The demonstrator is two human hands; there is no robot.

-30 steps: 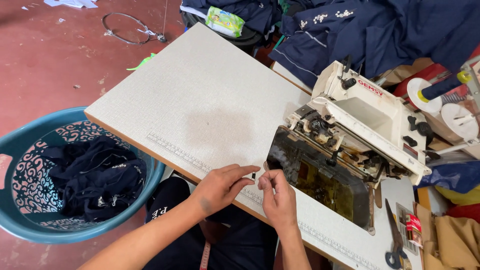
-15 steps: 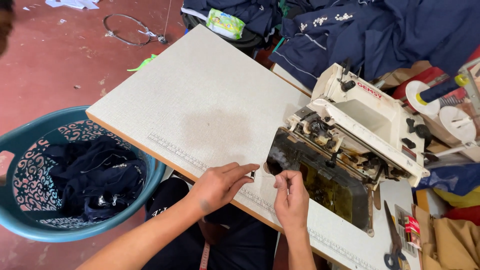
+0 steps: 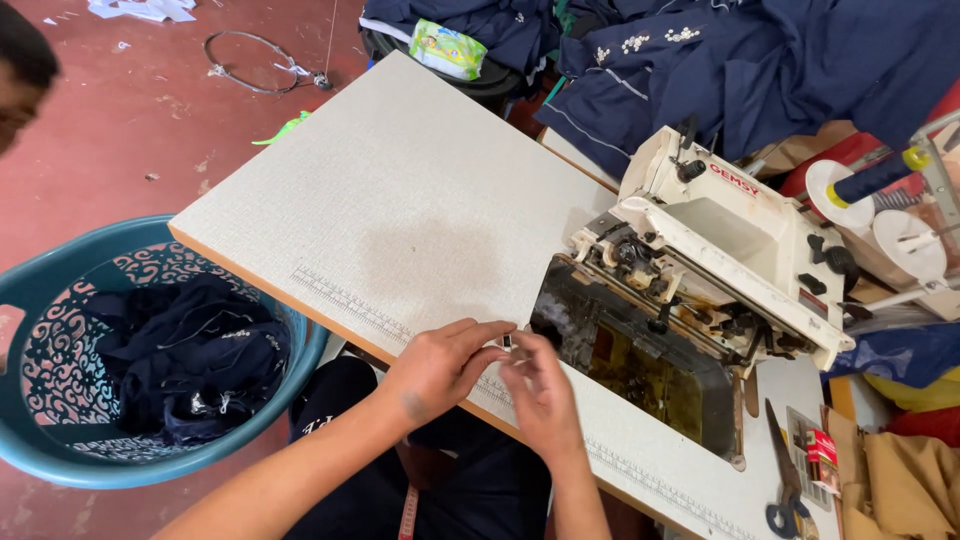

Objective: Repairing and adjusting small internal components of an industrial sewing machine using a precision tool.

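here the left hand (image 3: 440,368) and right hand (image 3: 540,395) meet at the near edge of the white sewing table (image 3: 400,190), fingertips pinched together on a tiny dark part (image 3: 508,343) too small to tell. just beyond stands the sewing machine (image 3: 700,270), tipped back, its oily underside open. scissors (image 3: 785,480) lie by the near right corner. a blue basket (image 3: 60,300) of dark clothes sits off the left edge.
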